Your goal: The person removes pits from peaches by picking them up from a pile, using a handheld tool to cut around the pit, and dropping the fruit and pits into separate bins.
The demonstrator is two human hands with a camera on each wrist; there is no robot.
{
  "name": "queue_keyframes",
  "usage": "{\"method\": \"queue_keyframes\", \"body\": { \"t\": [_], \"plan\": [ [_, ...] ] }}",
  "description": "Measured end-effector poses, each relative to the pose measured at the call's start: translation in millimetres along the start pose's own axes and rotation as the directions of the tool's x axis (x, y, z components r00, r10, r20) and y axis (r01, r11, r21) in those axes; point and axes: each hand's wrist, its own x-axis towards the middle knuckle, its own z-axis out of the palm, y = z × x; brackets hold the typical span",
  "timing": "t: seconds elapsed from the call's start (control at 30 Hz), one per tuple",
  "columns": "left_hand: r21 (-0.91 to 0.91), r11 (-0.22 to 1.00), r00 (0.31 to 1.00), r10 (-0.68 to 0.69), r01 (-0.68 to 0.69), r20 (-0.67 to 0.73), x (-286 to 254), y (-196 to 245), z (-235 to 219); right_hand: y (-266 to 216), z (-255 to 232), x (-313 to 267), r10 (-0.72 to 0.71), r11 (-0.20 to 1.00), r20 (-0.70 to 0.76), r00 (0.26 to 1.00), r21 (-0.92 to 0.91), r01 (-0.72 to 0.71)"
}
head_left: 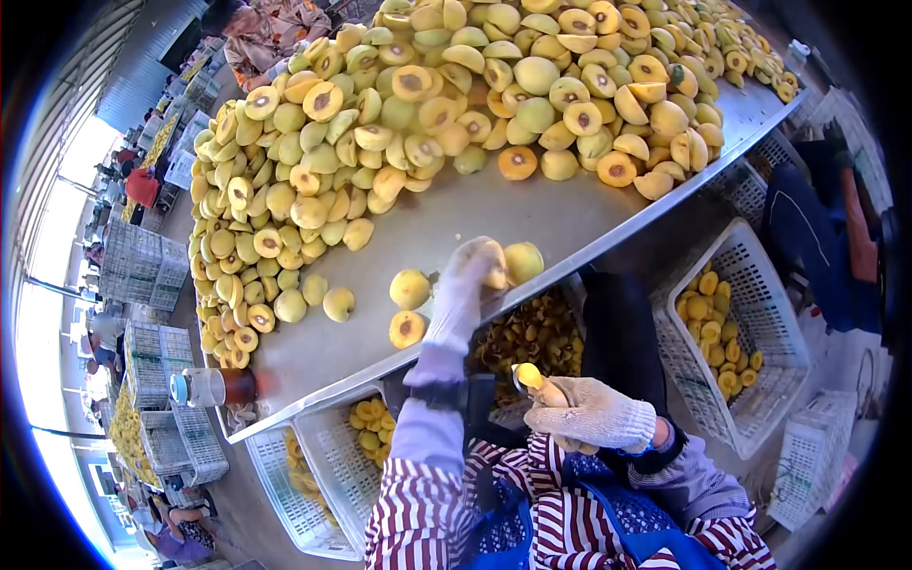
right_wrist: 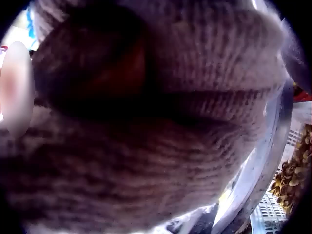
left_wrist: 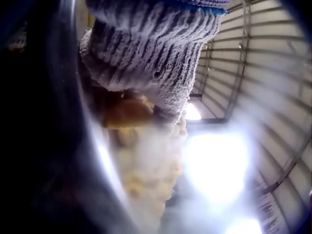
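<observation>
While reaching over the near edge of the metal table [head_left: 399, 242], left hand [head_left: 465, 285], in a knit glove, lying on a peach half [head_left: 523, 261] just by that edge, fingers bent over the fruit; cannot tell whether actually closed round it. Farther left on the table, three loose peach halves [head_left: 409, 288] near the same edge, and behind them a big heap of halved peaches [head_left: 456, 104] spreading to the far edge. Below the near edge, a bin of pits [head_left: 537, 332]. Right hand [head_left: 591, 415], gloved, held close to the body, fingers clamped on a small yellow-tipped tool [head_left: 528, 377]. At the right, under the table's edge, a white crate [head_left: 760, 313] holding peach pieces.
</observation>
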Motion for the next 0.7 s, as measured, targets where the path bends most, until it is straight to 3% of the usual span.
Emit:
{"method": "queue_keyframes", "body": {
  "t": [0.07, 0.1, 0.17, 0.33, 0.43, 0.53, 0.7],
  "plan": [
    [-0.28, 0.959, 0.986, 0.087, -0.045, 0.142, -31.5, 15.5, 3.9, 16.9, -4.9, 17.5, -0.027, 0.994, -0.086, 0.996, -0.108, 0.017],
    [-0.418, 0.907, 0.971, 0.138, -0.045, 0.193, -52.3, 24.6, 7.8, 32.6, -8.0, 34.2, -0.203, 0.925, -0.17, 0.964, -0.355, 0.132],
    [-0.417, 0.908, 0.94, 0.163, -0.024, 0.3, -81.7, 37.4, 14.6, 24.8, -4.9, 38.3, -0.313, 0.802, -0.28, 0.907, -0.589, 0.095],
    [-0.308, 0.949, 0.962, 0.14, -0.063, 0.236, -96.3, 45.2, 3.3, 7.3, 6.7, 16.7, -0.399, 0.907, -0.304, 0.865, -0.268, 0.324],
    [-0.173, 0.982, 0.975, 0.106, -0.072, 0.196, -111.7, 55.4, 13.2, 11.9, 8.9, 20.6, -0.462, 0.849, -0.309, 0.831, -0.425, 0.313],
    [-0.183, 0.982, 0.973, 0.088, -0.049, 0.212, -119.1, 52.9, 17.4, 11.0, 10.4, 18.9, -0.468, 0.826, -0.301, 0.831, -0.484, 0.29],
    [-0.15, 0.985, 0.982, 0.104, -0.08, 0.158, -135.0, 48.8, 26.5, 10.8, 15.0, 15.3, -0.456, 0.836, -0.309, 0.834, -0.469, 0.284]
  ]
}}
